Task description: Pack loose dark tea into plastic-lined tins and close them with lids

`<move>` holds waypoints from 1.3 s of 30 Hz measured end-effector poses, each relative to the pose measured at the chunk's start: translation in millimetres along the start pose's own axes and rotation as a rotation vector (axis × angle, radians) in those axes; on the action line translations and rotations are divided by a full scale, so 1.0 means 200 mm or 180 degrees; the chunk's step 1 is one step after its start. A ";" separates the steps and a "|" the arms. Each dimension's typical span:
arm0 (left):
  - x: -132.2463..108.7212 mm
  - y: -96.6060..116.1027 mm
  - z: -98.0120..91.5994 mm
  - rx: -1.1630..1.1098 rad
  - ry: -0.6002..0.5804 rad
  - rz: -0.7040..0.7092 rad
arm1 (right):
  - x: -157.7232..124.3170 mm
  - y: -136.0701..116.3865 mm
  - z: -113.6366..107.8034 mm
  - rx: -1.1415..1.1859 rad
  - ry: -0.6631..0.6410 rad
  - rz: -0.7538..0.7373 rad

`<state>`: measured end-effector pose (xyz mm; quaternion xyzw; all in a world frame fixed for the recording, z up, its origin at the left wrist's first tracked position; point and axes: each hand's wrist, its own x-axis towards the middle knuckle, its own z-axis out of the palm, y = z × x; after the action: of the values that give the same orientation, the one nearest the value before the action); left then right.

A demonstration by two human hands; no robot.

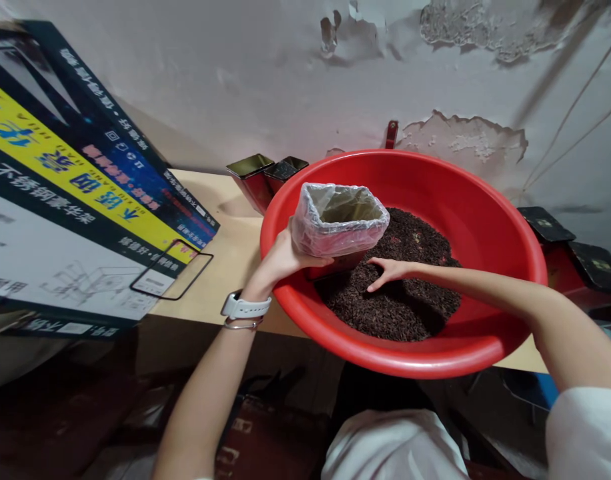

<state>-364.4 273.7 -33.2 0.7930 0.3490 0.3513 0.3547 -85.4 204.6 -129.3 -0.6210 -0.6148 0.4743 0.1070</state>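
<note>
My left hand [290, 257] is wrapped round a red tin lined with a clear plastic bag [330, 233], whose edge is folded down over the rim. The tin is held over the left side of a large red basin [490, 213], its mouth facing up. Inside the basin lies a heap of loose dark brown bits [400, 313] that look like dried tea leaves. My right hand [390, 272] reaches in from the right, low at the heap beside the tin. Its thumb and fingers are apart, with nothing visible between them. The tin's lower part is partly hidden.
The basin stands on a pale wooden table [225, 213] against a peeling wall [265, 80]. Behind it are two open tins [253, 180]. More dark-topped red tins [545, 225] stand at right. A large printed carton [85, 193] and a black wire frame [193, 280] are at left.
</note>
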 end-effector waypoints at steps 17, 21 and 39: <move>0.00 -0.03 0.00 0.0170 -0.0053 0.0004 | -0.04 -0.03 0.00 -0.0892 0.0475 -0.0026; 0.00 -0.02 -0.01 0.0077 -0.0088 0.0054 | -0.10 -0.04 -0.06 -0.0663 0.0586 0.0057; 0.01 -0.01 0.01 0.0025 -0.0277 -0.0018 | -0.38 -0.79 -0.61 0.0421 0.1470 -0.0749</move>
<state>-361.8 275.7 -35.2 0.8080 0.3369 0.3141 0.3675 -86.1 229.0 82.4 -0.6287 -0.6097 0.3435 0.3392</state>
